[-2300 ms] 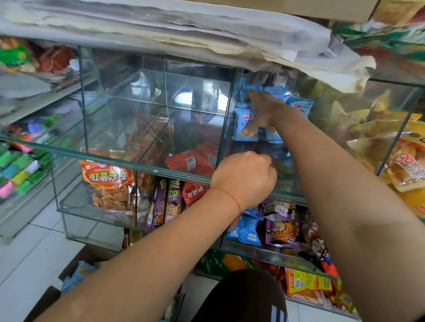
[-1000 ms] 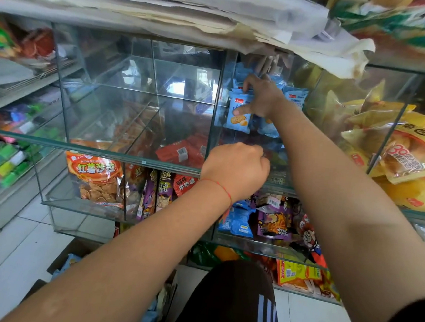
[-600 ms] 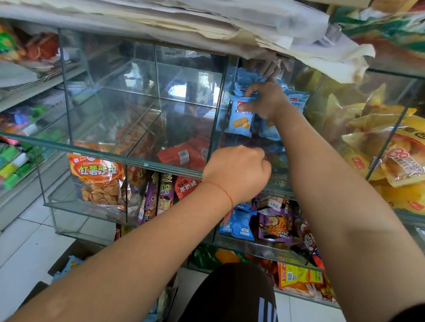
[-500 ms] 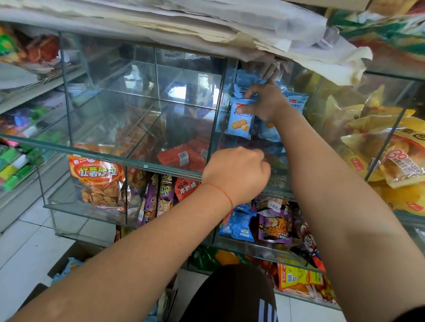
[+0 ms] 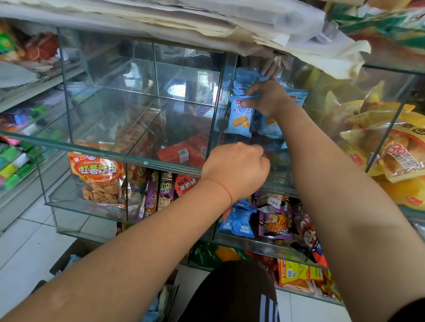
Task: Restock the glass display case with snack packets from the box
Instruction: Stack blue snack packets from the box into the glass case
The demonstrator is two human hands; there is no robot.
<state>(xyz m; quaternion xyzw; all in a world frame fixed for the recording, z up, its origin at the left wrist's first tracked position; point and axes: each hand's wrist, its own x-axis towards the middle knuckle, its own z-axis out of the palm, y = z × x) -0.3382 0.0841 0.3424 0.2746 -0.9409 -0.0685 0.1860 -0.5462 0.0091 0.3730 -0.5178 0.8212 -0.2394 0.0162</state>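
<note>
The glass display case (image 5: 140,155) has several compartments. In the right-hand upper one stand several blue snack packets. My right hand (image 5: 267,99) reaches into it and pinches the top edge of one blue packet (image 5: 240,119), which hangs upright at the compartment's left side. My left hand (image 5: 236,167) is curled at the case's front glass rim, its back toward me; whatever is under its fingers is hidden. The cardboard box (image 5: 69,253) sits on the floor at lower left, with a bit of blue showing inside.
Yellow bread bags (image 5: 407,161) fill the compartment to the right. The two upper compartments to the left look bare. Chips and purple snack bags (image 5: 98,177) stand on the shelf below. Crumpled paper (image 5: 218,14) overhangs the case top. My knee (image 5: 233,302) is below.
My right hand went from lying flat on the blue packets to pinching the top of one, holding it upright. My left hand stayed at the glass rim.
</note>
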